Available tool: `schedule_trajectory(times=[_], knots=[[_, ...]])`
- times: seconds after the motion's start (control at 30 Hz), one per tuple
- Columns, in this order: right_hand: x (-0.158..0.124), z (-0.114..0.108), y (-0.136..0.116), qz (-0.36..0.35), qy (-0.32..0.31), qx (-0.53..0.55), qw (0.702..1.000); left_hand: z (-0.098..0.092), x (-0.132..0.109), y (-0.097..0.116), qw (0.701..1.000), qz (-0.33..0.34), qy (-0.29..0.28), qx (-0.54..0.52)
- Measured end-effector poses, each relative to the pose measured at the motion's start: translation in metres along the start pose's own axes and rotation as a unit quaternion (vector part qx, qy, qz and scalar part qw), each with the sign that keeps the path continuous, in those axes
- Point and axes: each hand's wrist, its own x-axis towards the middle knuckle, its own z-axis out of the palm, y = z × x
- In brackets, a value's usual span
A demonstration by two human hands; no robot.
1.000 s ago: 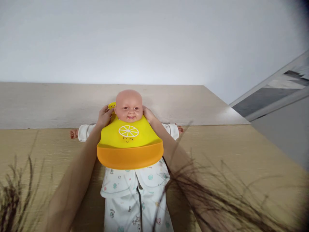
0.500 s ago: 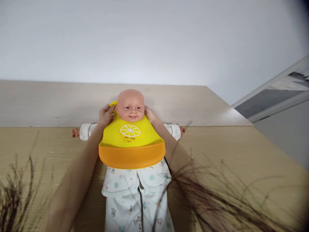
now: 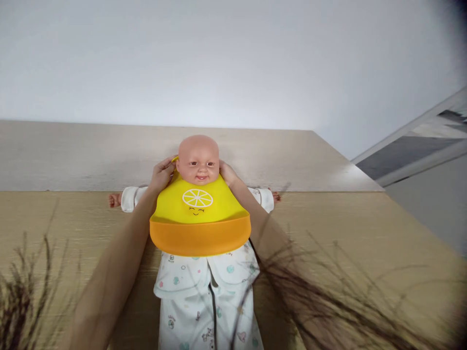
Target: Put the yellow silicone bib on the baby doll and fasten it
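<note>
A baby doll (image 3: 199,153) in a white printed outfit (image 3: 186,301) lies on its back, arms stretched to the sides. Over its chest spreads a yellow silicone bib (image 3: 171,206) with a lemon-slice print and an orange catch pocket (image 3: 200,238). On the left of the doll's head, my left hand (image 3: 163,174) is closed around a yellow neck strap of the bib, whose end shows at the fingertips. My right hand (image 3: 226,172) reaches behind the doll's neck on the other side; its fingertips are hidden there, so what they hold cannot be seen.
The doll lies on a light wooden tabletop (image 3: 328,214) with a paler strip along the back. A white wall (image 3: 219,58) rises behind it. Strands of dark hair (image 3: 321,287) hang across the lower corners of the view.
My left hand has shifted slightly toward the doll's head, and the strap end has turned in behind the head, so less of it shows. My right hand stays by the neck.
</note>
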Motion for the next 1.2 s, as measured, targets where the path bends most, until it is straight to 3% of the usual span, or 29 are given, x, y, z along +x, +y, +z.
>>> schedule_trajectory(times=[0.13,0.5,0.93,1.2], knots=[[0.002,0.002,-0.001,0.075,-0.046,0.069,0.994,0.003,0.001,-0.001,0.999,0.012,0.037,-0.019],[0.001,0.003,-0.001,0.085,-0.033,0.096,0.991,0.004,0.0,-0.001,0.995,0.007,0.097,0.011],[0.004,-0.004,0.002,0.079,0.0,0.061,0.995,0.013,-0.009,0.008,0.995,-0.004,0.087,-0.04],[0.006,-0.007,0.005,0.073,-0.039,0.047,0.995,0.011,-0.01,0.012,0.995,-0.027,0.077,-0.052]])
